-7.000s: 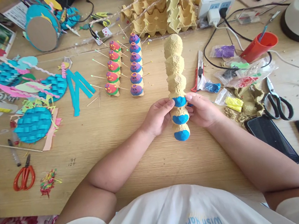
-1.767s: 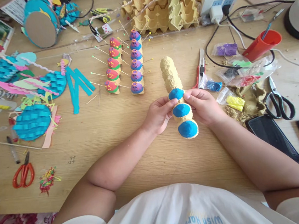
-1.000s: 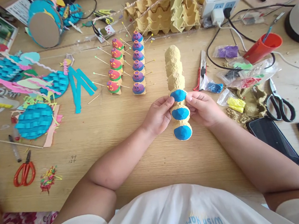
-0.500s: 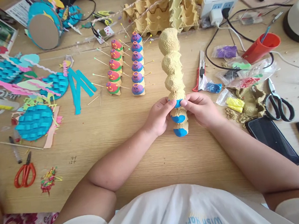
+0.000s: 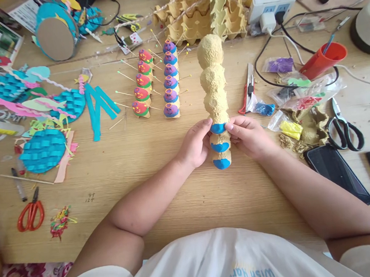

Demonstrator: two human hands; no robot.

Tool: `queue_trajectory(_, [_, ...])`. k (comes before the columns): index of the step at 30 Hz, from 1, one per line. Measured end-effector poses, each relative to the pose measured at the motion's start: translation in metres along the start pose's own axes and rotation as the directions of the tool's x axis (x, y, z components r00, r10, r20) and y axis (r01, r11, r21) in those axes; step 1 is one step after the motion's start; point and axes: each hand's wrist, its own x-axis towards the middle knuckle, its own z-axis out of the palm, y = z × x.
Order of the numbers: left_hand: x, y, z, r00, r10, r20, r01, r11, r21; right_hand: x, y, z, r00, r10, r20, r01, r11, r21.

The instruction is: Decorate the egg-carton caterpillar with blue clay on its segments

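Between my hands is an egg carton strip (image 5: pixel 213 80), a row of bumpy tan cups pointing away from me. Blue clay (image 5: pixel 222 164) covers the front of the three cups nearest me; the farther cups are bare. My left hand (image 5: pixel 197 142) grips the strip's left side, thumb by the third cup's blue patch. My right hand (image 5: pixel 246 135) closes on the right side, its thumb at the edge of that same patch. Farther left stand two decorated strips, a red and green caterpillar (image 5: pixel 142 81) and a purple one (image 5: pixel 170 78), with pins stuck out of their sides.
Right of the strip lie a utility knife (image 5: pixel 249 88), bagged blue clay (image 5: pixel 264 108), yellow clay (image 5: pixel 291 130), black scissors (image 5: pixel 344 126) and a phone (image 5: pixel 337 173). Egg trays (image 5: pixel 189 25) sit at the back. Woven blue paper crafts (image 5: pixel 43 150) and red-handled scissors (image 5: pixel 30 214) are on the left.
My left thumb has shifted left off the third cup's blue patch, and more of the patch shows. The strip has tilted slightly, its near end moving a little left.
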Motion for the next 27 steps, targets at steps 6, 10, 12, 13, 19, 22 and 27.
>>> queue_trajectory(6, [-0.001,0.0,-0.001,1.0,0.0,0.026,0.0,1.0,0.03,0.002,-0.005,0.0,0.994,0.106,-0.005,-0.105,0.99,0.095])
queue_trajectory(10, [-0.001,-0.001,-0.001,1.0,0.0,0.02,-0.001,0.999,0.044,0.002,-0.005,0.0,0.993,0.118,-0.02,-0.116,0.989,0.086])
queue_trajectory(12, [-0.001,-0.001,-0.001,1.0,0.001,0.014,-0.002,0.999,0.042,0.002,-0.005,0.001,0.993,0.117,-0.033,-0.114,0.99,0.08])
queue_trajectory(13, [-0.001,-0.001,-0.001,1.0,0.006,0.015,-0.006,0.999,0.041,0.002,-0.005,0.001,0.993,0.114,-0.037,-0.11,0.991,0.079])
queue_trajectory(19, [-0.001,-0.001,0.0,1.0,-0.001,0.015,0.001,0.999,0.034,0.002,-0.004,-0.003,0.994,0.11,-0.008,-0.109,0.99,0.094])
queue_trajectory(22, [0.0,0.0,-0.002,0.999,-0.033,0.011,0.032,0.999,0.007,0.003,-0.003,-0.007,0.993,0.115,0.041,-0.118,0.988,0.097])
queue_trajectory(27, [0.0,-0.001,-0.008,0.999,-0.032,0.04,0.031,0.999,0.012,0.005,-0.004,-0.01,0.988,0.122,0.094,-0.131,0.987,0.095])
